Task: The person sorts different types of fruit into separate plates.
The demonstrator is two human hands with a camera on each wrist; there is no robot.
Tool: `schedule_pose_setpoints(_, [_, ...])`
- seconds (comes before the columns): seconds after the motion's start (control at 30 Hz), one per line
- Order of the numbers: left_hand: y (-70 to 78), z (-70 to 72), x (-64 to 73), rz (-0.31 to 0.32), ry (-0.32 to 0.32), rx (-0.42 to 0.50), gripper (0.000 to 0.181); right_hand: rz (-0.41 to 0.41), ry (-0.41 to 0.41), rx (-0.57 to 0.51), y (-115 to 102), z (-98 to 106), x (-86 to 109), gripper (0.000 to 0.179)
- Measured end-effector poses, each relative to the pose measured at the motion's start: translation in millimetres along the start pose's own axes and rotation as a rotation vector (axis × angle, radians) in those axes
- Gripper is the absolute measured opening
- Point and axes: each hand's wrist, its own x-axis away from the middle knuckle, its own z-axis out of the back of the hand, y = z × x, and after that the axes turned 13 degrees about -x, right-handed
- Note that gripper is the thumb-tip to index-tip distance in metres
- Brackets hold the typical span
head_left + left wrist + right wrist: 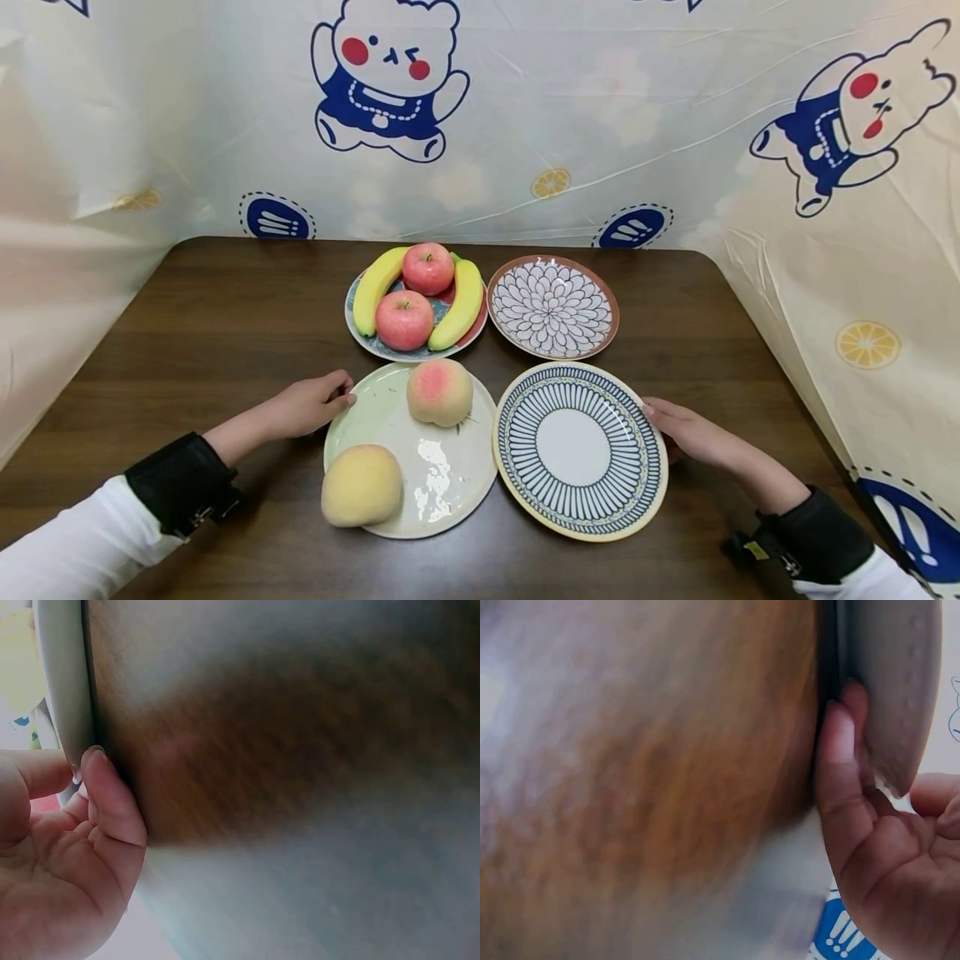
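on the bench (247, 333), we pinch the pale plate (375, 425) with our left hand (311, 406) and the striped plate (573, 447) beside it with our right hand (692, 432), fingers (112, 799) beneath the outer rims, likely so our grip clears the peaches (440, 392).

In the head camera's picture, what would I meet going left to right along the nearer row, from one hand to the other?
Left hand → pale plate, bearing a yellow fruit and then a peach → striped plate → right hand.
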Motion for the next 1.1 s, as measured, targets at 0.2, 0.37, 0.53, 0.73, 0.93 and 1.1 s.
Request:
schedule_pose_setpoints(0.2, [-0.5,5.4,0.7,0.024,-0.056,0.051,0.013,-0.050,0.000,-0.009,-4.6,-3.7,-0.4,0.057])
schedule_pose_setpoints(0.37, [-7.1,18.0,-0.4,0.034,-0.133,0.136,0.024,-0.075,0.022,-0.020,-5.8,-6.0,-3.7,0.058])
schedule_pose_setpoints(0.53, [-13.8,43.5,8.3,-0.004,-0.214,0.125,0.049,-0.084,0.037,-0.020,-4.7,-6.8,-4.8,0.058])
schedule_pose_setpoints(0.73, [3.1,105.7,19.6,-0.071,0.038,-0.133,0.077,-0.084,0.084,0.054,-7.5,-8.0,-3.3,0.058])
schedule_pose_setpoints(0.93, [42.8,135.8,2.7,-0.131,0.225,-0.285,0.079,-0.091,0.207,0.284,-10.4,-12.9,-3.2,0.057])
schedule_pose_setpoints(1.1, [61.5,117.9,-29.3,-0.194,0.188,-0.325,0.074,-0.100,0.285,0.386,-7.9,-18.8,-5.3,0.048])
